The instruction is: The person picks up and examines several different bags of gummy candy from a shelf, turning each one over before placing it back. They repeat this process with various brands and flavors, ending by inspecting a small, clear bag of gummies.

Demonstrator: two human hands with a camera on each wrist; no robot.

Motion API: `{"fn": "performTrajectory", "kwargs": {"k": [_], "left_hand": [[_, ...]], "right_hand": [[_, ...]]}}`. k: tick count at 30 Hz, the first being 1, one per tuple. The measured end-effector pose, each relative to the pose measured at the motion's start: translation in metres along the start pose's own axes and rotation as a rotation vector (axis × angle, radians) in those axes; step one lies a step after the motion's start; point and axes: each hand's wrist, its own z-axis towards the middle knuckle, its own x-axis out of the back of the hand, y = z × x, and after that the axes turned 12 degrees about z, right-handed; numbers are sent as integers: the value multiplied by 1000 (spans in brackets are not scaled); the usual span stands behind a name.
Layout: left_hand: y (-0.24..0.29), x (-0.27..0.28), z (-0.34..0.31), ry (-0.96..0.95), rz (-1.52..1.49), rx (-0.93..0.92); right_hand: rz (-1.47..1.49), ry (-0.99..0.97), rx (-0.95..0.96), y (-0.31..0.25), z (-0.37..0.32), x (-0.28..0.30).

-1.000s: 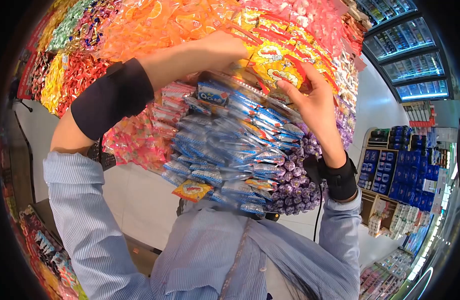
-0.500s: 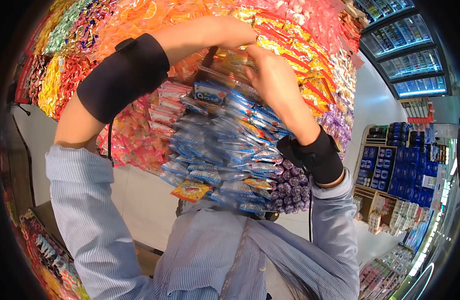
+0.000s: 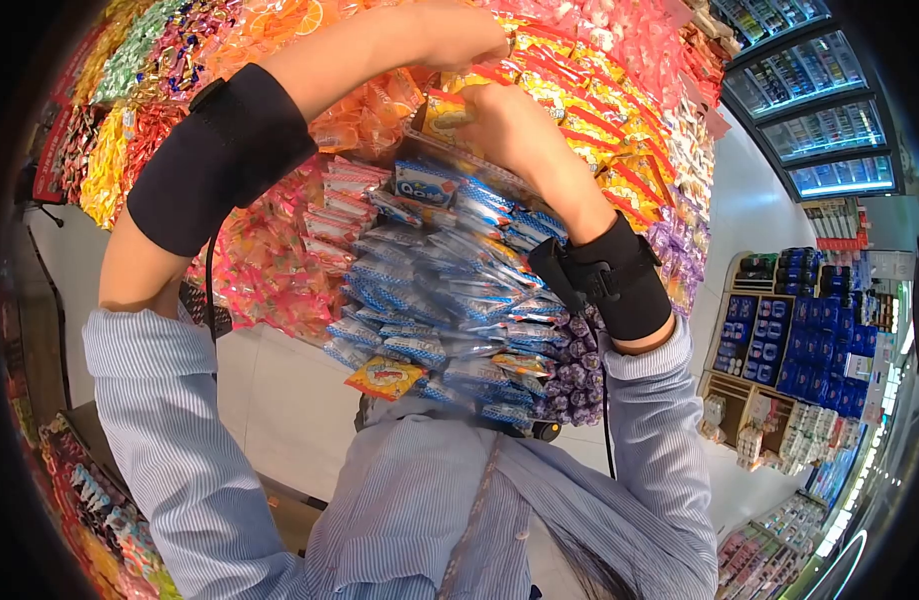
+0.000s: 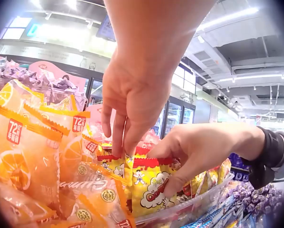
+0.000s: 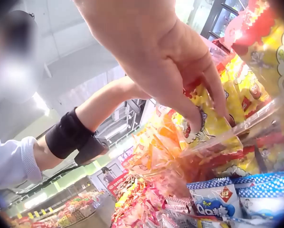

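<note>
My right hand (image 3: pixel 522 130) is at the near left corner of a heap of yellow candy packets (image 3: pixel 570 105). Its thumb lies across the front of one yellow candy packet (image 4: pixel 149 192) with fingers at the red top edge, pinching it, as the right wrist view (image 5: pixel 213 135) also shows. My left hand (image 4: pixel 137 102) reaches down from above, fingers fairly straight, tips right at the packet tops beside the orange packets (image 4: pixel 73 161). In the head view the left fingertips are hidden behind the far packets.
A clear plastic divider (image 4: pixel 194 202) edges the yellow heap. In front lie blue-and-white gummy packets (image 3: pixel 420 270) and purple wrapped candies (image 3: pixel 580 365). Pink packets (image 3: pixel 280 265) are to the left. Shelves of blue goods (image 3: pixel 830 345) and lit coolers (image 3: pixel 830 110) stand at right.
My right hand has moved left across the yellow heap to its near left corner, coming close to the left hand. The left hand has shifted farther back and slightly right.
</note>
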Motion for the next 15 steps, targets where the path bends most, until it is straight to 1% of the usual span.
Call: {"fn": "performTrajectory", "kwargs": {"k": [2, 5, 8, 11, 12, 14, 15], "left_hand": [[2, 0, -2, 46, 9, 13], [7, 6, -7, 122, 17, 39], [17, 19, -15, 215, 31, 45], [36, 45, -28, 341, 42, 4], [46, 57, -36, 412, 27, -51], [63, 71, -45, 448, 99, -46], [69, 74, -49, 465, 136, -43]], "right_hand": [[-17, 37, -5, 6, 0, -10], [-37, 35, -113, -3, -5, -7], [-176, 275, -17, -12, -8, 2], [-241, 339, 55, -19, -11, 23], [-235, 355, 71, -19, -13, 26], [-223, 382, 102, -20, -17, 32], [-171, 386, 85, -26, -22, 38]]}}
